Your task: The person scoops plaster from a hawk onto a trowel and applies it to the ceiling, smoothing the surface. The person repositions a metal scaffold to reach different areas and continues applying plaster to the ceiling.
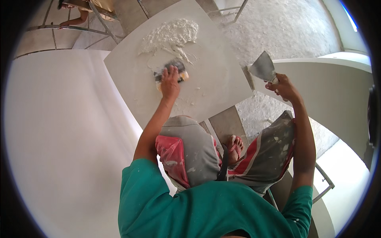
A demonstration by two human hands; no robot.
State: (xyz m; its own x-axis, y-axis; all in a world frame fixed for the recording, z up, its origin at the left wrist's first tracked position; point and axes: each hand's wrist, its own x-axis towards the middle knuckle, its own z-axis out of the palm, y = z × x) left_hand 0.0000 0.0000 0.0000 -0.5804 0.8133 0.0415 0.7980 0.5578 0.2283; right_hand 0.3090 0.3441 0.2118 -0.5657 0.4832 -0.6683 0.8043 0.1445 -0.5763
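My left hand [170,82] is closed over a black-and-yellow scraper [177,64], blurred by motion, against a pale board [222,79]. Beyond it on the board lies a heap of wet white plaster [170,35], with thin smears and crumbs around my hand. At the right, my right hand [284,88] grips a putty knife [263,67] by its handle. Its wide grey blade points up and to the left, held apart from the plaster near the board's right corner. The far side of the left-hand scraper is partly hidden by my fingers.
A smooth white curved surface [59,139] fills the left side. At the right runs a curved wall edge [325,75]. Metal scaffold tubes [99,20] stand at the upper left, where another person's arm [75,20] rests on a rail. Beyond the board lies a dusty, splattered floor [285,27].
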